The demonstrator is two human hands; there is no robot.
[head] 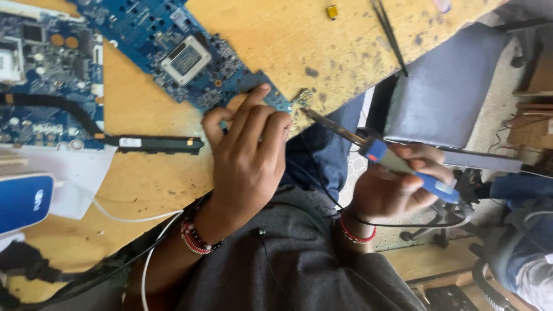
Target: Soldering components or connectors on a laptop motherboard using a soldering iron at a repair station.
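Observation:
A blue circuit board [184,57] lies on a worn wooden table [322,40]. My left hand [247,155] rests on the board's near corner, fingers curled and pressing it down; a beaded bracelet sits on the wrist. My right hand [397,187] grips a soldering iron with a blue handle [415,173]. Its metal tip [308,113] reaches a small metal part at the board's corner by the table edge, just right of my left fingertips.
A second blue board [46,75] with a black heat pipe [155,144] lies at the left. A blue and white device [23,201] and a white cable [132,219] sit lower left. Black tweezers [389,34] lie on the table's far right. A grey chair [449,86] stands beyond the edge.

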